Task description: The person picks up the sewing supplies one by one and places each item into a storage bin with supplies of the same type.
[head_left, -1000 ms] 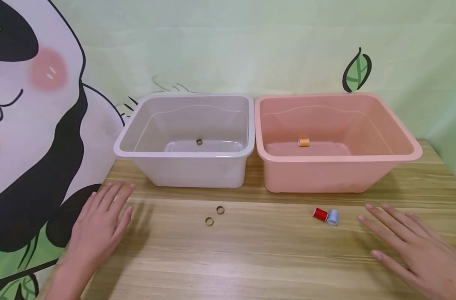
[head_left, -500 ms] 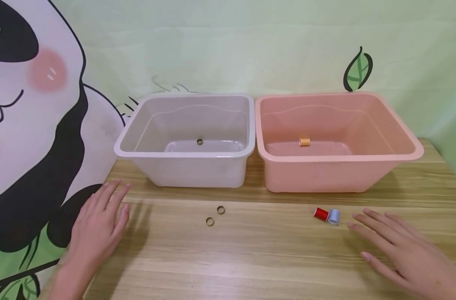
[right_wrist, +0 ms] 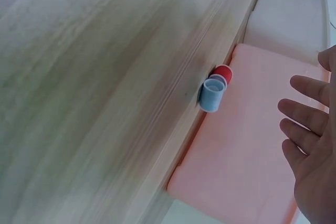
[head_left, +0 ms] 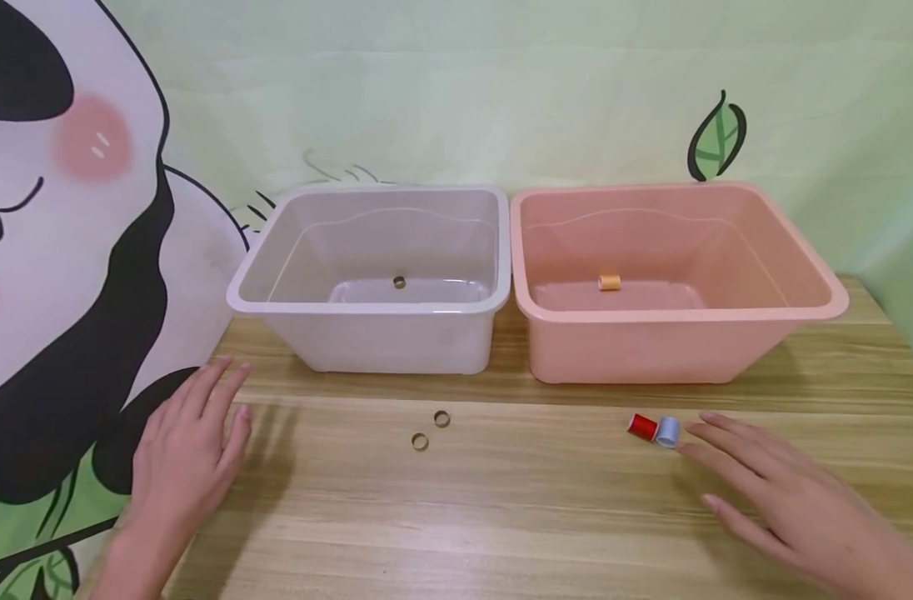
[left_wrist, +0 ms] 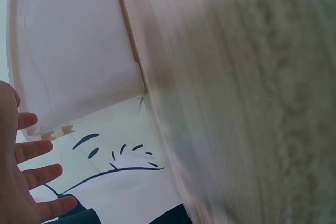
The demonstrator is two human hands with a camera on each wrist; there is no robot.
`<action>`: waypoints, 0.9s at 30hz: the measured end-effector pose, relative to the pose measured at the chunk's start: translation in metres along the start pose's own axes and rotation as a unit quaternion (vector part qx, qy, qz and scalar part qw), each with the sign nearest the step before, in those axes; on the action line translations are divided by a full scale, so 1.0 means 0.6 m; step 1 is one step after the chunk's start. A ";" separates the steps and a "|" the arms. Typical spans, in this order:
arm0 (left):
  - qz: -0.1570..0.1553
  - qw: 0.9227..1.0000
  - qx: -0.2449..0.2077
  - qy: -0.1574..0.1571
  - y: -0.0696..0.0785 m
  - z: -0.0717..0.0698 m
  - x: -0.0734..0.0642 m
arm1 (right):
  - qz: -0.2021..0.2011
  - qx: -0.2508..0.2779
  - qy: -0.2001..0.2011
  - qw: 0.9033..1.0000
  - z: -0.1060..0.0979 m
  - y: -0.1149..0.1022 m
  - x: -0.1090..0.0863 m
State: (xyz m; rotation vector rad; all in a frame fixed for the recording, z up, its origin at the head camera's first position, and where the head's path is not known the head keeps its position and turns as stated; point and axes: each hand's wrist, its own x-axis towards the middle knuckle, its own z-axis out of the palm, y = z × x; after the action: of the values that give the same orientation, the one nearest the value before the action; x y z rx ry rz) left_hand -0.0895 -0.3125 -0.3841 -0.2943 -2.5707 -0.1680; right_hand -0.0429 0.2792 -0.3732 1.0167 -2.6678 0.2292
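In the head view my right hand (head_left: 794, 500) is stretched out with its fingers close to the right side of a light blue thread spool (head_left: 668, 432). A gap shows between fingers and spool in the right wrist view. Against the blue spool lies a red thread spool (head_left: 642, 427). My left hand (head_left: 187, 446), its fingers loosely extended, holds nothing at the left side of the table. Two brass-coloured rings, a nearer ring (head_left: 420, 442) and a farther ring (head_left: 441, 419), lie on the wood between the hands.
A whitish bin (head_left: 396, 342) with a similar ring (head_left: 399, 282) inside stands at the back left. Beside it, a pink bin (head_left: 644, 350) contains an orange spool (head_left: 610, 282). Both stand on the wooden table (head_left: 441, 517), before a panda-printed backdrop (head_left: 426, 100).
My right hand has moved left, closer to the blue spool. The left hand has drifted slightly left. Spools, rings and bins stay in place.
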 end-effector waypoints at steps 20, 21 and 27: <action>-0.066 0.993 -0.101 -0.007 0.002 -0.013 0.014 | -0.013 -0.001 -0.024 1.000 0.000 -0.004 0.048; -0.068 0.992 -0.105 -0.007 0.003 -0.015 0.015 | -0.020 0.001 -0.022 1.000 0.000 -0.004 0.051; -0.078 0.989 -0.123 -0.013 0.001 -0.019 0.020 | -0.076 0.008 -0.007 0.997 0.012 -0.005 0.072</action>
State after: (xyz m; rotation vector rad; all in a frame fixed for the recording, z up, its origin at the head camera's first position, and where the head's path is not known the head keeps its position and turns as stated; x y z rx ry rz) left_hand -0.0938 -0.3119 -0.3682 -0.1862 -2.5986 -0.5450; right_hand -0.0732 0.2478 -0.3664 1.2229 -2.5888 0.2140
